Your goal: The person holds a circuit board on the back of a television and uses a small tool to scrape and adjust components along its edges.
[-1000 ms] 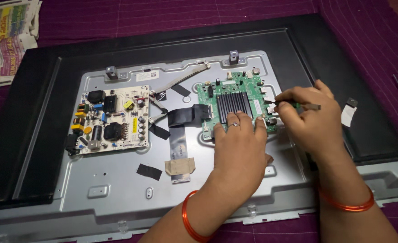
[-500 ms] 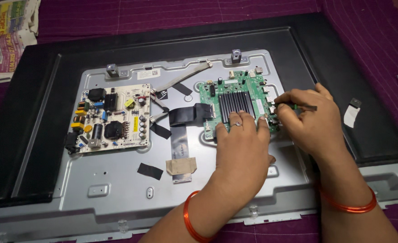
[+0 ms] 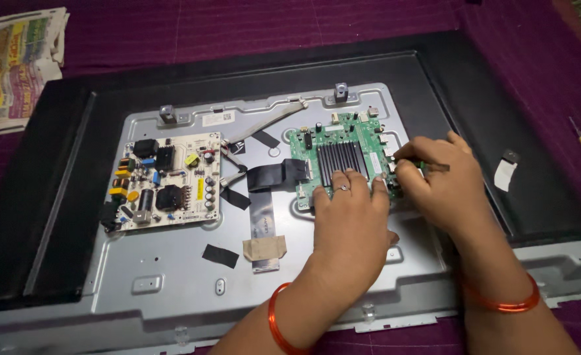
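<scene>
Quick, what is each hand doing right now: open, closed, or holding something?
Left hand: open, fingers spread, resting flat on the green circuit board.
Right hand: closed, pinching a thin tool at the board's right edge.

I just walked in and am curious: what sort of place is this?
Probably an informal electronics repair spot, perhaps at home. An opened flat-screen panel lies face down on a purple cloth, its green circuit board exposed under both hands, with newspapers beside it.

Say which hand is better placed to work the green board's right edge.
Probably the right hand: it already pinches a thin tool at that edge, while the left hand lies flat on the green board.
</scene>
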